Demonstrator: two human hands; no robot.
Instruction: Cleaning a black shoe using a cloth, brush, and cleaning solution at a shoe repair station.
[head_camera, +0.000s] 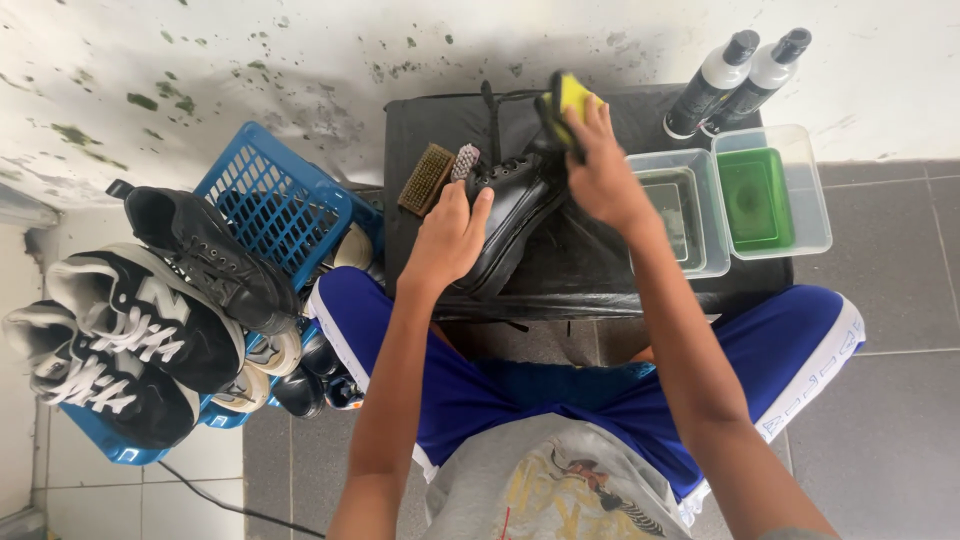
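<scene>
A black lace-up shoe (512, 205) lies on a black-covered stand (590, 270) in front of me. My left hand (447, 237) grips the shoe's side near the toe and steadies it. At the shoe's heel end my right hand (598, 170) presses a yellow sponge (572, 93) with a dark backing against the upper. The shoe's laces trail toward the wall.
Two brushes (428, 178) lie on the stand left of the shoe. Two clear tubs (688, 205), one with a green inside (757, 195), and two spray bottles (712, 85) stand at right. A blue basket (275, 200) piled with black sneakers (150, 310) is at my left.
</scene>
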